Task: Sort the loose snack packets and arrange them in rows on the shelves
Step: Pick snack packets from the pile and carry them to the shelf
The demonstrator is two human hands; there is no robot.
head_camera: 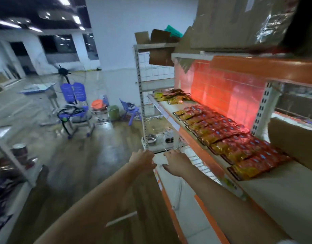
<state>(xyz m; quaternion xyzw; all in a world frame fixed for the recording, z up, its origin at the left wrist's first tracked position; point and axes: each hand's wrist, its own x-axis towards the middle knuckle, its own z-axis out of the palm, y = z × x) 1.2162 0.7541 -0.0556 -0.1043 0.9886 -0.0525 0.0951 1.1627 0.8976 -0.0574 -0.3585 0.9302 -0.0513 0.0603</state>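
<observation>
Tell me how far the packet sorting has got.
Done: packets lie in neat overlapping rows along the middle shelf. In hand: nothing; the left hand and right hand reach to the lower shelf's far end, and no packet shows in either, though blur hides the fingertips. Left: the loose heap at the middle shelf's far end needs sorting, and bare shelf near the camera awaits rows.

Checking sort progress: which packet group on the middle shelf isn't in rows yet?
The far-end pile: yellow and dark packets heaped loosely, while the near red-and-yellow packets lie in overlapping rows.
</observation>
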